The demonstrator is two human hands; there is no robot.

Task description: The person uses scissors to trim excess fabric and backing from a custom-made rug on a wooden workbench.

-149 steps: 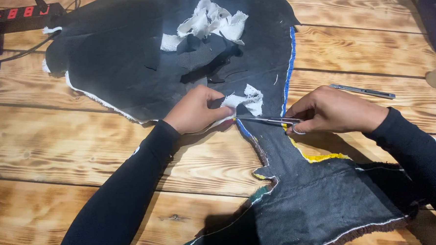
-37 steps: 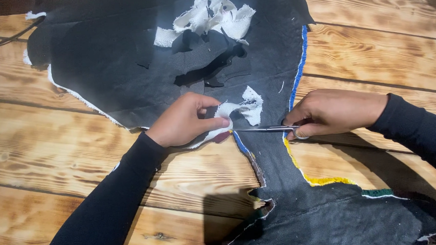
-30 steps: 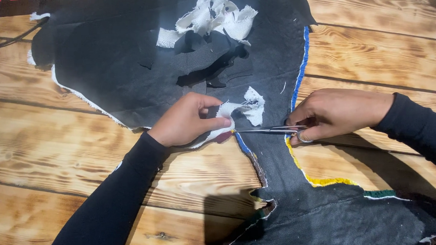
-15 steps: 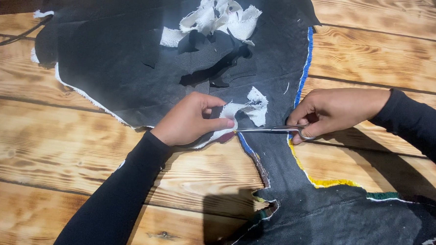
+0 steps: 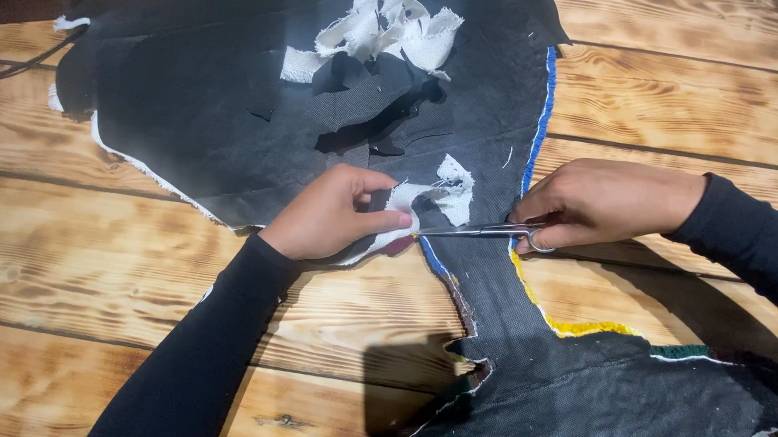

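Note:
A large dark grey piece of backing fabric (image 5: 227,112) with coloured yarn edges lies across the wooden table (image 5: 86,284). My left hand (image 5: 332,214) pinches a frayed white cloth strip (image 5: 432,195) at the fabric's edge. My right hand (image 5: 594,202) grips small metal scissors (image 5: 473,231), their blades pointing left, with the tips at the white strip just beside my left thumb. A blue edge (image 5: 538,125) runs up the fabric above my right hand, and a yellow edge (image 5: 550,312) curves below it.
A heap of torn white cloth scraps (image 5: 381,35) and loose dark fabric offcuts (image 5: 376,114) lie on the fabric at the top. A dark cable (image 5: 15,69) crosses the top left. More fabric with green and white edging (image 5: 675,352) spreads at the bottom right.
My hands and the scissors stay at the same spot on the fabric edge. The view has drifted slightly, and the scissor tips have crept left toward my left thumb.

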